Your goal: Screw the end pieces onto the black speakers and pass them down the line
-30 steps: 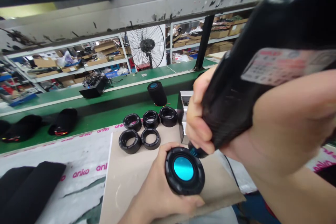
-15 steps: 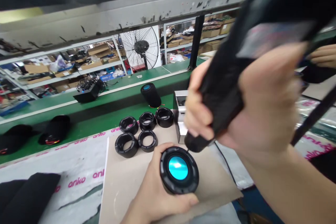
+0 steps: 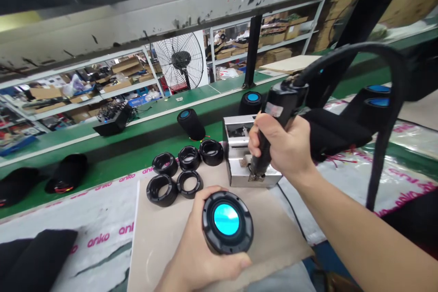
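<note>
My left hand [image 3: 201, 242] is wrapped round a black cylindrical speaker [image 3: 240, 237] whose blue shiny cone faces up at me. In my right hand [image 3: 285, 143] is a black electric screwdriver [image 3: 263, 150], pointing down, with a thick cable curving off its top. Its lower end is at the front of a silver screw feeder [image 3: 236, 169]; the bit itself is hidden. Several black plastic rings [image 3: 190, 183] stand in two rows to the left of the feeder, on a beige board [image 3: 150, 237].
Behind the rings a black speaker [image 3: 191, 125] leans on the green bench; another speaker [image 3: 249, 102] stands behind the feeder. Black fabric-covered speakers [image 3: 356, 118] lie at right, more [image 3: 70, 173] at left. A metal beam [image 3: 205, 7] crosses above; a fan [image 3: 181, 60] stands beyond.
My right hand has carried the screwdriver away from the speaker's rim, forward to the feeder. The speaker stays in my left hand, and the view has shifted slightly.
</note>
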Demonstrator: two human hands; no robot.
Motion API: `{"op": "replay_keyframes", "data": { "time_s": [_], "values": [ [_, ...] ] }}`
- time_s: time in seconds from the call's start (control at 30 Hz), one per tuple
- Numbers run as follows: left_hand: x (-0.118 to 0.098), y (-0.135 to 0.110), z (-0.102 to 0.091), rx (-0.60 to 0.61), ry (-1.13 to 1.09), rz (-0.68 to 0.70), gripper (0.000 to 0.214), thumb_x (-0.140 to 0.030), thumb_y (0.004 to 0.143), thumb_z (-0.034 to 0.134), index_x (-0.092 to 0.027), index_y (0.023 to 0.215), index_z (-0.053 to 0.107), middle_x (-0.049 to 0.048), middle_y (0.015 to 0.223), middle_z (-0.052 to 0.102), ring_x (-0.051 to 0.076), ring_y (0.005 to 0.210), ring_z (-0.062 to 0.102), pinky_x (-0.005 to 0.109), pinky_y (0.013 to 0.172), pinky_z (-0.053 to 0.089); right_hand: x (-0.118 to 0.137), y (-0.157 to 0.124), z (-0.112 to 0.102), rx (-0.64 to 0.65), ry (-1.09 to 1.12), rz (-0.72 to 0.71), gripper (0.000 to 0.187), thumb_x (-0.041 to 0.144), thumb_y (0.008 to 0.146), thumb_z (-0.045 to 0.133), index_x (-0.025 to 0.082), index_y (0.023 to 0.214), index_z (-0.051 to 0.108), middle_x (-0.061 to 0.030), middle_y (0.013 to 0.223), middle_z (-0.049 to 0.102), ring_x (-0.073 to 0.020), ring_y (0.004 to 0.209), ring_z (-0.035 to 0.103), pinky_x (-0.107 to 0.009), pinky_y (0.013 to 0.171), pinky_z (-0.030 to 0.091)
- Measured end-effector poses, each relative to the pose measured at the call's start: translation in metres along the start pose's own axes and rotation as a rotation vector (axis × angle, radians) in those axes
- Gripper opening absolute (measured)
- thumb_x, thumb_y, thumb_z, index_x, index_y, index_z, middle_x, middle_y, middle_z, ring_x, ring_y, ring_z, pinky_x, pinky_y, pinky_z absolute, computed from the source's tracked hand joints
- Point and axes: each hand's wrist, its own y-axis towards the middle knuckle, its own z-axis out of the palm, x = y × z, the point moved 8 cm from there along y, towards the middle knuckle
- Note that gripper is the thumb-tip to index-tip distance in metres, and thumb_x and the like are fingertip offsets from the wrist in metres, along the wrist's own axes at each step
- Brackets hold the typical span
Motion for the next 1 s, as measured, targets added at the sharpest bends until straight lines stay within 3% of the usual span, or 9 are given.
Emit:
{"op": "replay_keyframes", "data": {
  "time_s": [0.2, 0.4, 0.6, 0.7, 0.83, 0.93, 1.0],
  "values": [
    [0.001, 0.002, 0.001, 0.004, -0.009, -0.012, 0.09, -0.02, 0.057, 0.095, -0.026, 0.135, 0.052, 0.0108, 0.132, 0.073, 0.037, 0.122, 0.074, 0.047, 0.106, 0.06, 0.017, -0.001, 0.003, 0.007, 0.06, 0.073, 0.062, 0.072, 0.069, 0.1, 0.022, 0.068, 0.064, 0.0011, 0.05, 0.057, -0.0156, 0.032, 0.048, -0.028, 0.031, 0.04],
    [0.0, 0.001, -0.001, -0.011, 0.012, -0.027, 0.09, -0.026, 0.058, 0.098, -0.025, 0.135, 0.052, 0.0118, 0.134, 0.072, 0.037, 0.122, 0.074, 0.048, 0.106, 0.059, 0.05, 0.008, 0.0, -0.118, 0.115, -0.065, 0.062, 0.076, 0.059, 0.103, 0.024, 0.071, 0.071, 0.0011, 0.051, 0.057, -0.0174, 0.035, 0.047, -0.032, 0.033, 0.036],
    [-0.001, 0.002, -0.001, -0.005, -0.012, -0.034, 0.091, -0.025, 0.057, 0.099, -0.026, 0.135, 0.052, 0.0115, 0.131, 0.074, 0.037, 0.12, 0.075, 0.047, 0.103, 0.061, 0.059, 0.025, -0.033, -0.425, 0.147, -0.405, 0.059, 0.081, 0.062, 0.098, 0.034, 0.069, 0.063, 0.0057, 0.054, 0.053, -0.0212, 0.048, 0.051, -0.038, 0.045, 0.044],
    [0.0, 0.002, -0.001, -0.001, -0.024, -0.033, 0.09, -0.024, 0.058, 0.097, -0.026, 0.136, 0.052, 0.0117, 0.131, 0.074, 0.036, 0.118, 0.076, 0.045, 0.1, 0.062, 0.056, 0.034, -0.035, -0.356, 0.061, -0.353, 0.058, 0.071, 0.06, 0.105, 0.032, 0.065, 0.064, 0.0038, 0.053, 0.057, -0.0198, 0.045, 0.05, -0.037, 0.042, 0.038],
    [0.002, 0.003, -0.001, 0.0, -0.032, -0.012, 0.092, -0.022, 0.057, 0.097, -0.025, 0.137, 0.053, 0.0118, 0.13, 0.075, 0.036, 0.115, 0.077, 0.044, 0.098, 0.063, 0.065, 0.022, -0.034, -0.323, 0.128, -0.299, 0.068, 0.081, 0.053, 0.102, 0.028, 0.069, 0.062, 0.0057, 0.054, 0.051, -0.0168, 0.046, 0.05, -0.032, 0.038, 0.041],
    [0.005, 0.001, -0.002, -0.017, -0.029, -0.016, 0.093, -0.023, 0.056, 0.098, -0.026, 0.137, 0.052, 0.0114, 0.132, 0.074, 0.036, 0.117, 0.077, 0.044, 0.1, 0.061, 0.049, 0.013, -0.015, -0.15, 0.115, -0.116, 0.064, 0.078, 0.063, 0.099, 0.025, 0.071, 0.065, 0.0032, 0.05, 0.054, -0.0166, 0.037, 0.047, -0.03, 0.031, 0.036],
    [0.007, 0.001, -0.002, -0.02, -0.025, -0.035, 0.094, -0.025, 0.057, 0.1, -0.027, 0.137, 0.051, 0.0112, 0.132, 0.074, 0.036, 0.116, 0.077, 0.044, 0.1, 0.061, 0.035, 0.006, -0.007, -0.084, 0.082, -0.071, 0.061, 0.076, 0.071, 0.096, 0.023, 0.071, 0.065, 0.0018, 0.049, 0.056, -0.0165, 0.033, 0.047, -0.029, 0.031, 0.035]
  ]
}}
